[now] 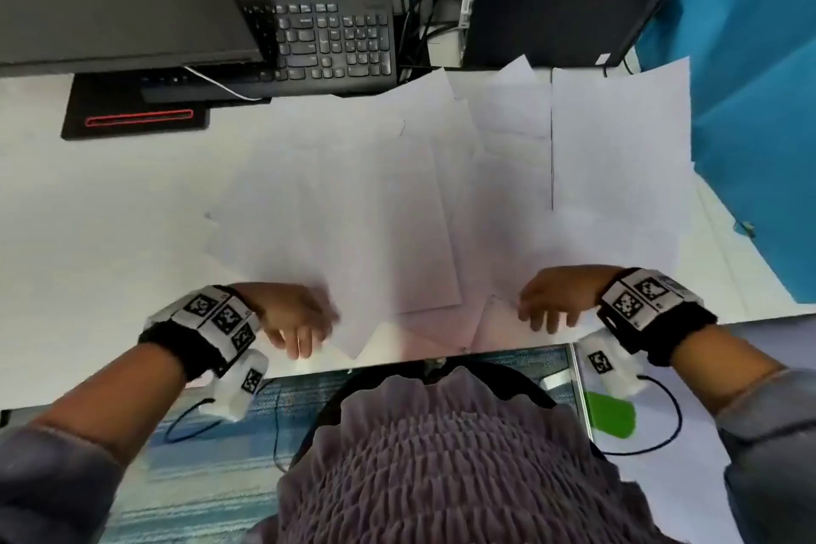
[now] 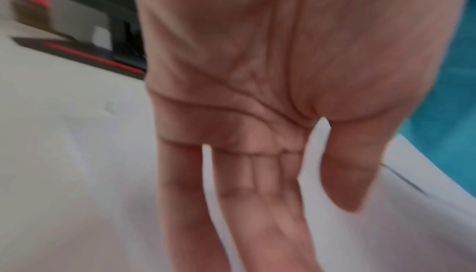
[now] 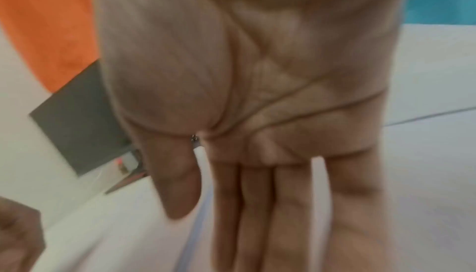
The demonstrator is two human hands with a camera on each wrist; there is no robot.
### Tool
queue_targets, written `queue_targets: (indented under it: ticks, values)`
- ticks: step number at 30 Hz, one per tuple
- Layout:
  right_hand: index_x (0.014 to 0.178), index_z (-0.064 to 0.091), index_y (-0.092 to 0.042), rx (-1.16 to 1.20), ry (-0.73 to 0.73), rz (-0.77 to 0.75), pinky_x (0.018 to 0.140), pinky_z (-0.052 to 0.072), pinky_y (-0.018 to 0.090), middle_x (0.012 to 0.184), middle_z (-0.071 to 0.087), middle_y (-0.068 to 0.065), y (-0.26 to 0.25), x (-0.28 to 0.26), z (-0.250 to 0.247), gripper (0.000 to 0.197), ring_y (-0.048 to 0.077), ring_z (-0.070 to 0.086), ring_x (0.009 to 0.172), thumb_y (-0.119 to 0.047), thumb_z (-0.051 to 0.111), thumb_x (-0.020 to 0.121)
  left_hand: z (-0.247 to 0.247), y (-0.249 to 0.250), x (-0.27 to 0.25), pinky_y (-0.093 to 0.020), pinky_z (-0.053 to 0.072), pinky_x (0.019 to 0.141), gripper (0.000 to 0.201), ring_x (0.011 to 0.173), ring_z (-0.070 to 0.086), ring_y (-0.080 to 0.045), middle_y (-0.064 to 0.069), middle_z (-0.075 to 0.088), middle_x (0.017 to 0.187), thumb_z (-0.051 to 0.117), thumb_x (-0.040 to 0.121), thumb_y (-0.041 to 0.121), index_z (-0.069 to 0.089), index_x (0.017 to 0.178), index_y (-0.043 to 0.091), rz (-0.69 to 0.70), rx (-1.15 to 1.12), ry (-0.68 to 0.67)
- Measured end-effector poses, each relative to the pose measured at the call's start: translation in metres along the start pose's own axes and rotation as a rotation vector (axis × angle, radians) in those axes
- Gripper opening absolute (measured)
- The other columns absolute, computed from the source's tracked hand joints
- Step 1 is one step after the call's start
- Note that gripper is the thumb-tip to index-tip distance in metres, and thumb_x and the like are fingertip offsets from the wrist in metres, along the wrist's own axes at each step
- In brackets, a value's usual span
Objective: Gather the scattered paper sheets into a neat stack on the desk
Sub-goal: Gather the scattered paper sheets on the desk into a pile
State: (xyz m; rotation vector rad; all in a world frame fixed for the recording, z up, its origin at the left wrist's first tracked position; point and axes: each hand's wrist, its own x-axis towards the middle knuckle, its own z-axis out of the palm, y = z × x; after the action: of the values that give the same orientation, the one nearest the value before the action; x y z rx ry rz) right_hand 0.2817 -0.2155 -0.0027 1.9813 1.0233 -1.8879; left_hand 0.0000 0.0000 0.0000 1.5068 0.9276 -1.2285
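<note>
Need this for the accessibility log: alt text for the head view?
Both hands, left hand and right hand, reach open over scattered paper sheets on a white desk; a keyboard sits behind.

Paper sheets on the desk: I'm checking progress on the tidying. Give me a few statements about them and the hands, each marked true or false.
1. The paper sheets lie spread and overlapping on the desk. True.
2. The left hand holds a squared-up stack. False: its fingers are straight and hold nothing.
3. The right hand has straight fingers. True.
4. A keyboard sits beyond the sheets. True.
5. The sheets are blue. False: they are white.
</note>
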Motion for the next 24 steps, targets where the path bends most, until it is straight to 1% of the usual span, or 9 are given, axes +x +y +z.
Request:
queue_targets:
  ticks: [2,4,6,9,11,15,17,20,24]
  values:
    - [0.11,0.061,-0.007,0.29,0.247,-0.17,0.063,0.049,0.025,0.092,0.066,0.003,-0.005,0.011,-0.022,0.022,0.015,0.061,0.078,-0.019,0.049,0.096,-0.035,0.005,0.008,-0.02,0.045,0.057,0.019,0.055,0.063,-0.013,-0.004,0.069,0.069,0.054,0.09,0.019,0.066,0.078,0.011,0.048,-0.246,0.326]
    - [0.111,0.06,-0.01,0.684,0.513,-0.268,0.067,0.048,0.028,0.099,0.063,0.009,-0.019,0.019,-0.04,0.019,0.017,0.057,0.082,-0.013,0.053,0.094,-0.068,0.007,0.019,-0.031,0.053,0.067,0.021,0.079,0.066,-0.024,-0.013,0.067,0.09,0.057,0.089,0.023,0.067,0.088,0.005,0.052,-0.439,0.675]
    - [0.112,0.055,-0.016,0.973,0.58,-0.282,0.067,0.048,0.032,0.103,0.057,0.011,-0.04,0.031,-0.049,0.022,0.017,0.053,0.081,-0.01,0.056,0.091,-0.08,0.008,0.038,-0.044,0.053,0.088,0.04,0.106,0.061,-0.037,-0.021,0.063,0.115,0.058,0.086,0.029,0.062,0.111,-0.003,0.011,-0.513,0.853]
    - [0.114,0.047,-0.019,1.096,0.508,-0.195,0.069,0.049,0.035,0.092,0.056,0.01,-0.072,0.053,-0.053,0.027,0.018,0.052,0.075,-0.008,0.054,0.09,-0.082,0.009,0.068,-0.047,0.049,0.096,0.067,0.115,0.056,-0.039,-0.023,0.056,0.128,0.064,0.069,0.039,0.054,0.122,0.0,-0.057,-0.655,0.831]
    - [0.098,0.052,-0.017,1.018,0.474,-0.14,0.072,0.048,0.036,0.079,0.056,0.009,-0.092,0.065,-0.053,0.012,0.021,0.053,0.069,-0.009,0.053,0.09,-0.083,0.014,0.084,-0.047,0.048,0.097,0.079,0.115,0.055,-0.039,-0.021,0.056,0.128,0.063,0.055,0.042,0.053,0.122,0.001,-0.065,-0.732,0.819]
    - [0.071,0.061,-0.013,0.894,0.556,-0.084,0.079,0.056,0.045,0.084,0.064,0.018,-0.105,0.086,-0.058,0.012,0.029,0.062,0.069,-0.008,0.063,0.082,-0.079,0.025,0.076,-0.049,0.046,0.098,0.073,0.116,0.053,-0.041,-0.02,0.05,0.131,0.064,0.066,0.037,0.045,0.129,0.005,-0.082,-0.692,0.837]
    - [0.084,0.066,-0.003,0.868,0.563,-0.052,0.087,0.053,0.047,0.097,0.065,0.021,-0.105,0.093,-0.063,0.01,0.033,0.064,0.083,-0.012,0.068,0.08,-0.078,0.027,0.073,-0.05,0.048,0.096,0.065,0.11,0.057,-0.038,-0.022,0.056,0.122,0.064,0.064,0.036,0.051,0.119,0.003,0.008,-0.723,0.768]
    - [0.119,0.055,0.011,0.77,0.59,-0.008,0.092,0.05,0.036,0.118,0.062,0.018,-0.104,0.096,-0.067,0.049,0.032,0.061,0.108,-0.013,0.071,0.08,-0.075,0.034,0.069,-0.043,0.05,0.089,0.024,0.088,0.056,-0.027,-0.015,0.056,0.096,0.068,0.078,0.023,0.053,0.091,0.01,0.156,-0.781,0.634]
    - [0.115,0.061,0.008,0.708,0.744,-0.036,0.089,0.05,0.037,0.114,0.065,0.023,-0.094,0.087,-0.071,0.039,0.036,0.063,0.105,-0.005,0.068,0.08,-0.091,0.032,0.065,-0.038,0.046,0.099,0.03,0.11,0.059,-0.031,-0.015,0.065,0.115,0.065,0.081,0.025,0.067,0.106,0.009,0.112,-0.534,0.805]
